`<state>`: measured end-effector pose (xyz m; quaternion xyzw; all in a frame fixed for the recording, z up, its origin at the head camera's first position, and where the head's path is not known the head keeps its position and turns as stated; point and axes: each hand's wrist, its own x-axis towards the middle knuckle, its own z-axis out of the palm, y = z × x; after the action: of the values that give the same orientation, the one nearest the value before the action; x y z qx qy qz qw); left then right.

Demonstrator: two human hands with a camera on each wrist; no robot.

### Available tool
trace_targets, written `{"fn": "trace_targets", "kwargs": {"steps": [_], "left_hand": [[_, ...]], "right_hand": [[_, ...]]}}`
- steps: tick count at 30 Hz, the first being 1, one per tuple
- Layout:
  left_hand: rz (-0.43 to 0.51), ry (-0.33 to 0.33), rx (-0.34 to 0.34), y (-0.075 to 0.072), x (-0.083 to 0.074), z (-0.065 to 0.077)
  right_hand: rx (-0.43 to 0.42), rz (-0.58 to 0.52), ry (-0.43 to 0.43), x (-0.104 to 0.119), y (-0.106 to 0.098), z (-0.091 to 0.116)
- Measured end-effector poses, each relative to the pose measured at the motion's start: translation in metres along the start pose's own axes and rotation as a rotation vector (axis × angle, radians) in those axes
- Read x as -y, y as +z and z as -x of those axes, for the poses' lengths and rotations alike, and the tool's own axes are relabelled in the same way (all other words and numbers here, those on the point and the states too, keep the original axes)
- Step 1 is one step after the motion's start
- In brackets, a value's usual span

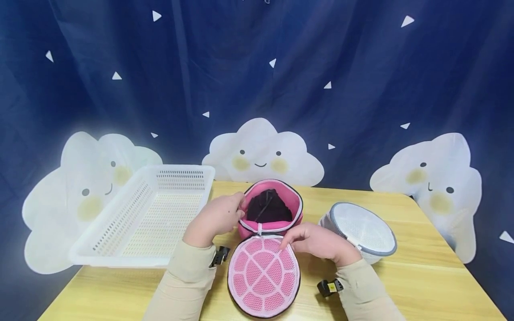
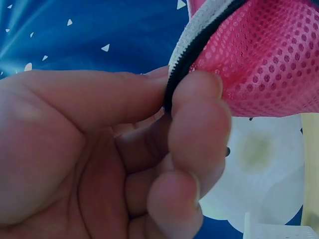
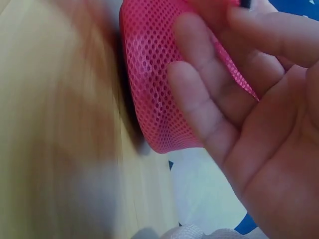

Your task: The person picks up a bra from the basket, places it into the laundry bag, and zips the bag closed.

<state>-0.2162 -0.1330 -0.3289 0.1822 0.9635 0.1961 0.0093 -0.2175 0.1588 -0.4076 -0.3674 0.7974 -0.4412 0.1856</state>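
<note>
A round pink mesh laundry bag point(image 1: 270, 228) stands in the middle of the table, its zipped top unfastened. Inside lies a bundle of black cloth point(image 1: 270, 206). The round lid point(image 1: 263, 276), pink mesh with white bands, hangs folded down toward me. My left hand point(image 1: 222, 216) pinches the bag's left rim, and the left wrist view shows the zip edge point(image 2: 182, 69) between thumb and fingers. At the lid's upper right edge, my right hand point(image 1: 317, 240) pinches the bag's edging with thumb and forefinger. Its other fingers point(image 3: 192, 94) lie alongside the mesh.
To the left is a white slotted plastic basket point(image 1: 120, 261). A white mesh laundry bag with grey trim point(image 1: 363, 227) sits tilted just right of my right hand. Behind the wooden table point(image 1: 425, 276) hangs a dark blue curtain point(image 1: 241, 80) with clouds printed on it.
</note>
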Motion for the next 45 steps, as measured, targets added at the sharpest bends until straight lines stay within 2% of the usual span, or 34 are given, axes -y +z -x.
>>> {"fn": "trace_targets", "kwargs": {"steps": [7, 13, 18, 24, 29, 37, 45], "left_hand": [[0.025, 0.003, 0.017, -0.004, 0.0, 0.001], [0.021, 0.034, 0.007, -0.002, 0.002, 0.0], [0.018, 0.052, -0.017, -0.002, 0.002, 0.0], [0.035, 0.07, -0.027, -0.004, 0.001, 0.001], [0.003, 0.097, -0.056, -0.005, 0.001, 0.001], [-0.002, 0.051, -0.037, -0.006, 0.0, 0.0], [0.032, 0.075, -0.07, -0.005, -0.001, 0.0]], "right_hand": [[-0.029, -0.158, -0.007, 0.003, -0.002, 0.002], [-0.041, -0.303, -0.053, 0.005, -0.004, 0.004], [-0.142, -0.308, -0.077, 0.007, -0.004, 0.005], [-0.267, -0.298, -0.058, 0.011, -0.003, 0.005], [-0.334, -0.366, -0.044, 0.01, -0.004, 0.004], [-0.439, -0.491, -0.02, 0.01, -0.005, -0.001], [-0.51, -0.565, -0.003, 0.011, -0.004, -0.004]]}}
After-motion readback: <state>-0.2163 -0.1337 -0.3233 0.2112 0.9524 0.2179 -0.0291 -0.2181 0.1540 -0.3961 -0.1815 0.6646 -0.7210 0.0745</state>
